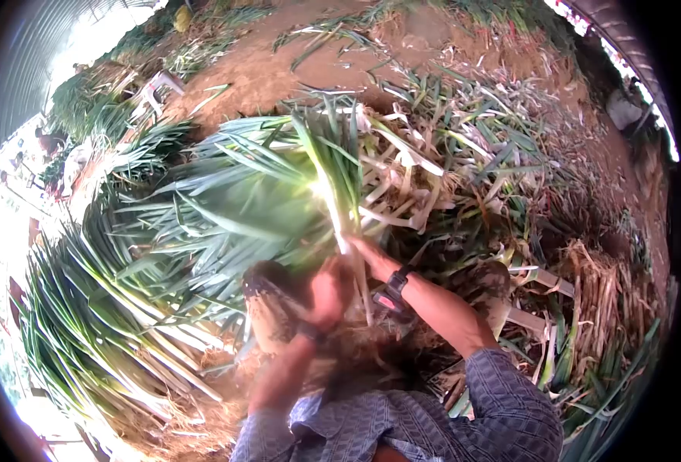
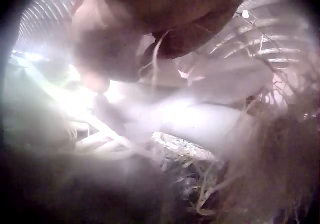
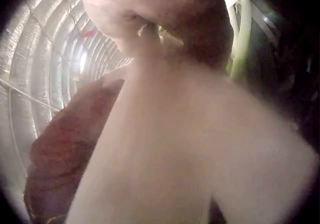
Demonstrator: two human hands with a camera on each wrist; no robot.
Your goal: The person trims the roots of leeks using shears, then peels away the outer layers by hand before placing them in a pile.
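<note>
A green onion stalk with a white stem (image 1: pixel 333 202) stands upright between the two hands in the head view, its leaves pointing away from the body. The left hand (image 1: pixel 331 291) grips its lower part near the roots; in the left wrist view the fingers (image 2: pixel 165 14) lie over the pale stems (image 2: pixel 205 124), with brown roots (image 2: pixel 270 169) at the right. Beside it, the right hand (image 1: pixel 373 258) pinches the stem a little higher. A blurred pale strip (image 3: pixel 165 134) hangs from the right hand's fingers (image 3: pixel 155 9) in the right wrist view.
A large pile of green onions (image 1: pixel 117 308) lies at the left, with more leaves ahead. Peeled husks and leaf scraps (image 1: pixel 479 138) cover the ground at the right, beside a dry bundle (image 1: pixel 596 300). A small stool (image 1: pixel 159 88) stands at the back left on bare soil (image 1: pixel 271 69).
</note>
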